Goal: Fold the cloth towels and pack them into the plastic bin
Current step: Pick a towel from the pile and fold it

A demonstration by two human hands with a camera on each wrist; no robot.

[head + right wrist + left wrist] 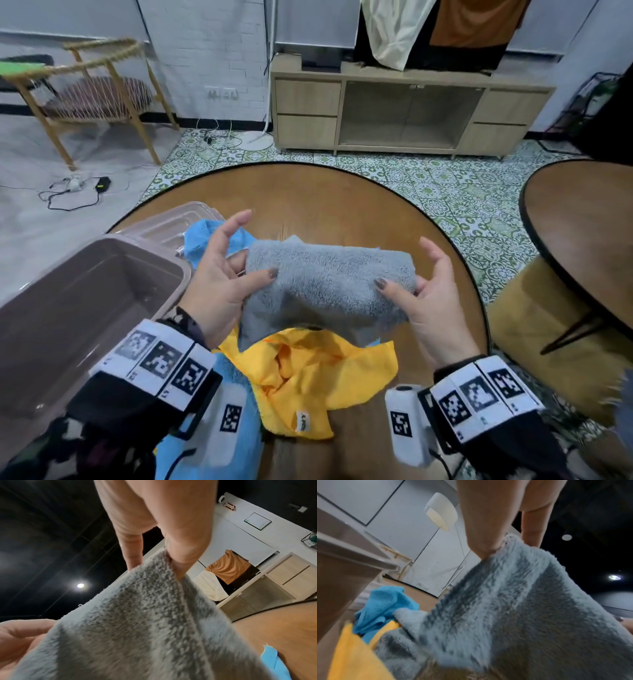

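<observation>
A grey fluffy towel (325, 284), folded over, hangs between both hands above the round wooden table (342, 205). My left hand (233, 274) pinches its left end with thumb on top; the other fingers stand raised. My right hand (421, 284) pinches the right end the same way. The wrist views show the grey towel (513, 615) (137, 622) close up, pinched at its edge. Below it lies a crumpled yellow towel (315, 373), with a blue towel (205, 236) behind the left hand. The brown plastic bin (68, 308) stands empty at the left.
The bin's clear lid (174, 222) lies behind the bin. More blue cloth (236, 404) lies under the yellow towel by my left wrist. A second round table (582, 233) and a yellow stool (548, 342) stand to the right.
</observation>
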